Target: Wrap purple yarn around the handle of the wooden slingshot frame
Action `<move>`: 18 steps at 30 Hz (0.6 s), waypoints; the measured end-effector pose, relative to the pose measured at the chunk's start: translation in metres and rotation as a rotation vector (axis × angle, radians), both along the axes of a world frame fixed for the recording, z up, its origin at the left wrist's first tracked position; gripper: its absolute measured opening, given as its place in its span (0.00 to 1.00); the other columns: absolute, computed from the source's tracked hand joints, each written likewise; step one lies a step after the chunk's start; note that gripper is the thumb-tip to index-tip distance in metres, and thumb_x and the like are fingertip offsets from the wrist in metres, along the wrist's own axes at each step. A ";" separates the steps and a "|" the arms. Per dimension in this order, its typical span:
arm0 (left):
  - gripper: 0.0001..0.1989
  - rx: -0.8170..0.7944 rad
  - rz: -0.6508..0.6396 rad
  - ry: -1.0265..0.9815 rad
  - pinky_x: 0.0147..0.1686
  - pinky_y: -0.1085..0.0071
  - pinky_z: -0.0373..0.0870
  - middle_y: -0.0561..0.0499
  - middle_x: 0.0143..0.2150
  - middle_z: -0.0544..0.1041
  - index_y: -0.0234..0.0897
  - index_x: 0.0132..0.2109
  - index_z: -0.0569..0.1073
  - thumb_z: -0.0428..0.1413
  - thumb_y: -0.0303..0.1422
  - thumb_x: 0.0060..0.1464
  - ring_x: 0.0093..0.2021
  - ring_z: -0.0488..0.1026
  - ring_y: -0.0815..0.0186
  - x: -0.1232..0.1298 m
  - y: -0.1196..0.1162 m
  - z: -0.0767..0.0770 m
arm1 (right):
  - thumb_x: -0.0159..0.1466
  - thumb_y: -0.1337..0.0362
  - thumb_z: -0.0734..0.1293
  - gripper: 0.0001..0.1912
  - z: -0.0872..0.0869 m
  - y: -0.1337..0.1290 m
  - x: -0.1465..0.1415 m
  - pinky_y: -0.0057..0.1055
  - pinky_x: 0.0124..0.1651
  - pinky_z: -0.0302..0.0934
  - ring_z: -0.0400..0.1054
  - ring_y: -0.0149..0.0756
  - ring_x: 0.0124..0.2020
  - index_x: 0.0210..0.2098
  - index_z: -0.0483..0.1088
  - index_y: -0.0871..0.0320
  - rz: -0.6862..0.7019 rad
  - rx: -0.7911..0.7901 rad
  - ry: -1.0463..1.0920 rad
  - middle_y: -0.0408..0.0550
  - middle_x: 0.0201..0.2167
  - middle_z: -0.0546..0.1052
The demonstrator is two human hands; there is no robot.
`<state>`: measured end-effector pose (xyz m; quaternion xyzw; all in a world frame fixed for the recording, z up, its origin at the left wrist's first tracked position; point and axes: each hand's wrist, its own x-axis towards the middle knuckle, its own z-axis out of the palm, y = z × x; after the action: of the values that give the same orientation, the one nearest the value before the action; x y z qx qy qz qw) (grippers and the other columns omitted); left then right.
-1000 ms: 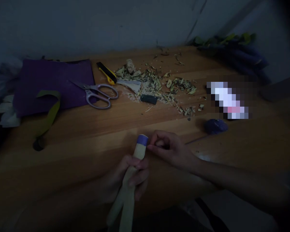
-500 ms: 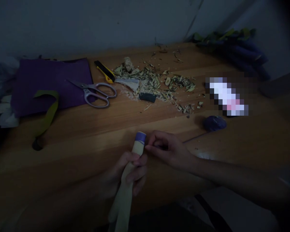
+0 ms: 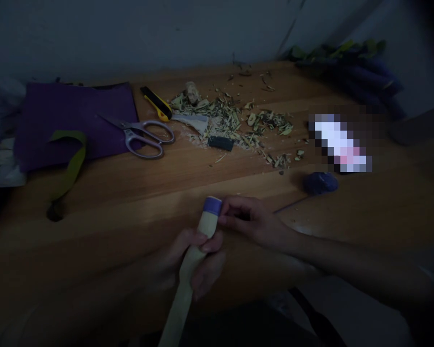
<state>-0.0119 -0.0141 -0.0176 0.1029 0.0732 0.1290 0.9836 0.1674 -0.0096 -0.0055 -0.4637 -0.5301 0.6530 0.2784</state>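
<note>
My left hand point(image 3: 200, 255) is wrapped round a pale peeled wooden stick point(image 3: 183, 294), which slants up and away from me. A band of purple thread point(image 3: 212, 206) circles the stick just below its far end. Right beside that band, my right hand point(image 3: 255, 221) pinches the thread between thumb and forefinger; the pinched stretch itself is too dark to make out. From behind this hand the strand runs over the table to a purple ball of thread point(image 3: 320, 183).
Wood shavings point(image 3: 226, 118) lie mid-table beside a yellow-black utility knife point(image 3: 157, 103). Scissors point(image 3: 144, 139) rest partly on a purple sheet point(image 3: 72, 120), near a green ribbon point(image 3: 75, 164). A blurred-out bright object point(image 3: 340, 142) lies right. Purple bundles with green leaves point(image 3: 361, 72) are at back right.
The stick has turned in my left hand, and its far end has shifted slightly right, closer to my right fingers. The left fingers have changed their hold.
</note>
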 end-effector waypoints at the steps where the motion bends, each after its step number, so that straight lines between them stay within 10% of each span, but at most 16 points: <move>1: 0.11 0.002 -0.005 -0.037 0.12 0.80 0.55 0.58 0.13 0.60 0.38 0.28 0.61 0.44 0.36 0.56 0.12 0.57 0.73 0.000 0.001 0.000 | 0.58 0.58 0.65 0.12 0.001 0.000 0.000 0.23 0.25 0.47 0.51 0.24 0.22 0.25 0.62 0.60 0.012 -0.019 0.015 0.37 0.19 0.59; 18: 0.25 -0.099 -0.058 0.021 0.06 0.80 0.46 0.59 0.08 0.53 0.38 0.24 0.60 0.36 0.52 0.56 0.07 0.49 0.74 -0.002 0.000 0.006 | 0.60 0.63 0.63 0.09 0.004 -0.008 0.000 0.21 0.20 0.41 0.45 0.21 0.16 0.26 0.60 0.59 0.018 0.008 0.055 0.32 0.15 0.54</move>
<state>-0.0141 -0.0137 -0.0120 0.0575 0.0868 0.0955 0.9900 0.1675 -0.0177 -0.0012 -0.4397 -0.5290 0.6658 0.2890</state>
